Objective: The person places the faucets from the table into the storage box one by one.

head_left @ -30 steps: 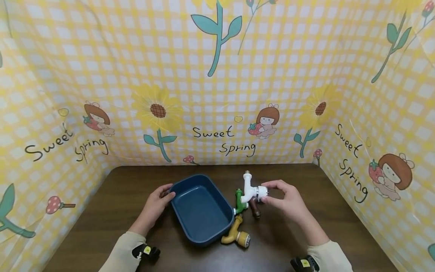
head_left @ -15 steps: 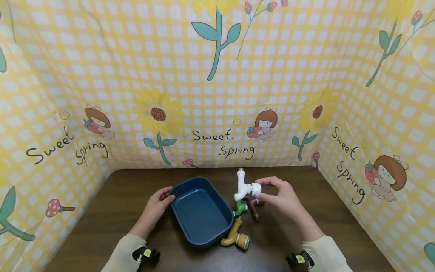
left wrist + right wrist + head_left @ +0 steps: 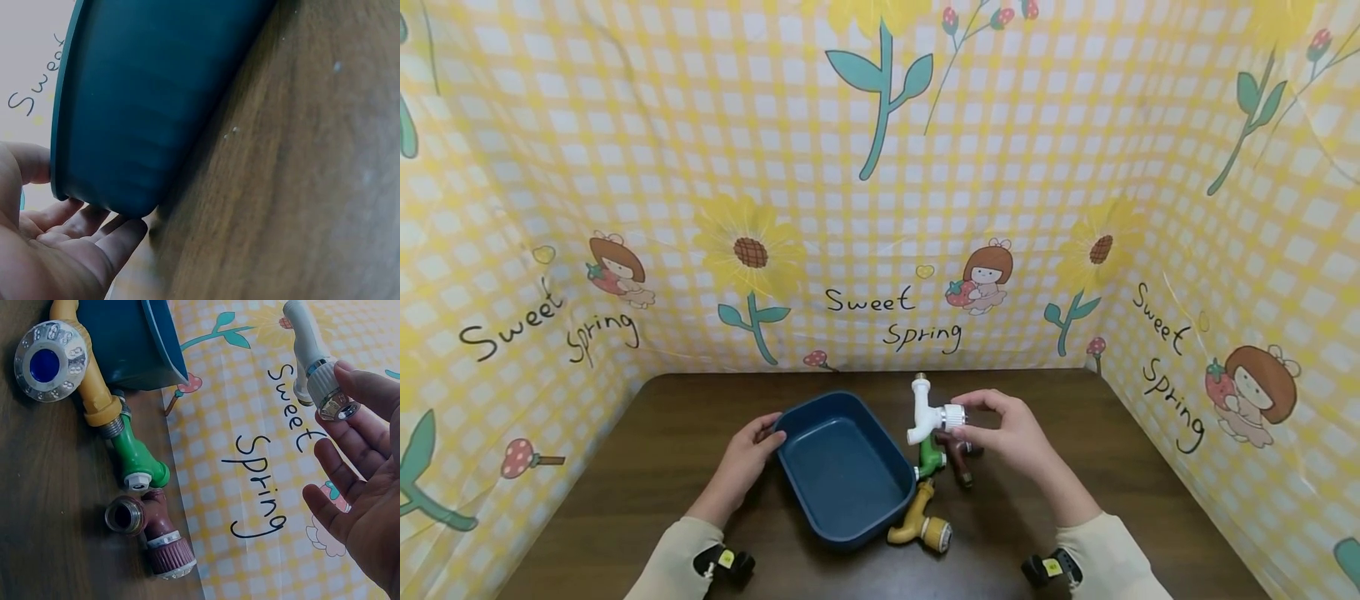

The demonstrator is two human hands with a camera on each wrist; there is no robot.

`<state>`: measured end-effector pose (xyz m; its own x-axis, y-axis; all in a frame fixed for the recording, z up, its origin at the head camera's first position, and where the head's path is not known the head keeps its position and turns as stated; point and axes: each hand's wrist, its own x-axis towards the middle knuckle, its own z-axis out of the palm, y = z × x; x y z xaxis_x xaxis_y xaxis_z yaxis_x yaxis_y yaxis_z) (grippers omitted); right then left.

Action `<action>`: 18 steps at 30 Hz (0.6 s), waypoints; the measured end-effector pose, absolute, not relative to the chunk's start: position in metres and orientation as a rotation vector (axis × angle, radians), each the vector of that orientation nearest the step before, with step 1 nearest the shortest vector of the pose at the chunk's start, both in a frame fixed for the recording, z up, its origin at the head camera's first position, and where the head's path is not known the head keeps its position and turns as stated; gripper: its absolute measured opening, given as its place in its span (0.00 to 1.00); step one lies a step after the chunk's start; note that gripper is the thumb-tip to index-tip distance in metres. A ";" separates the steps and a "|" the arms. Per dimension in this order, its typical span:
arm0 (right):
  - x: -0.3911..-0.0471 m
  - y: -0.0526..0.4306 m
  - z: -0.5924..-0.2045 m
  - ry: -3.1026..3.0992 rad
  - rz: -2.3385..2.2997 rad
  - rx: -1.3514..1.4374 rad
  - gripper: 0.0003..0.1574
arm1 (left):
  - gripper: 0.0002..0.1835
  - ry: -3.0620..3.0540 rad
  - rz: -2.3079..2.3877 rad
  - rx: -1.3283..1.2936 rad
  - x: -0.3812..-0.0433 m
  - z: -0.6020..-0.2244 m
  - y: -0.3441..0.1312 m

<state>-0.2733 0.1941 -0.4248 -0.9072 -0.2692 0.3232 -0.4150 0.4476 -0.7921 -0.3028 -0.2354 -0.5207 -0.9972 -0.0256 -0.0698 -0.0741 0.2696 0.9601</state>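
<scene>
My right hand [image 3: 1003, 425] pinches a white tap [image 3: 927, 412] by its ribbed, silver-ringed knob, thumb on one side and fingers on the other. The tap is held up in the air, its threaded inlet pointing away and its spout toward the blue basin [image 3: 808, 500]. With my left hand [image 3: 747, 458] I grip the basin's left rim, thumb over the edge and fingers against the outer wall, as the left wrist view shows. A green tap [image 3: 931, 458] lies at the basin's right side, partly hidden behind the white one in the head view.
A yellow tap [image 3: 917, 525] lies by the basin's near right corner. Beyond the green tap is a dark red tap [image 3: 159, 528], under my right hand. The brown table [image 3: 625, 500] ends at a yellow checked cloth [image 3: 865, 217] hung on three sides.
My right hand has carried the white tap leftward, closer to the basin, uncovering more of the dark red tap. The left hand stays on the basin's rim.
</scene>
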 end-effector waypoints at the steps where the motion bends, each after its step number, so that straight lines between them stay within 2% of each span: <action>1: -0.274 0.193 -0.425 -2.544 1.460 0.605 0.22 | 0.27 2.468 1.869 -0.101 -0.303 -0.521 -0.236; 18: -0.286 0.174 -0.419 -2.592 1.663 0.571 0.24 | 0.27 2.437 1.891 -0.117 -0.303 -0.521 -0.237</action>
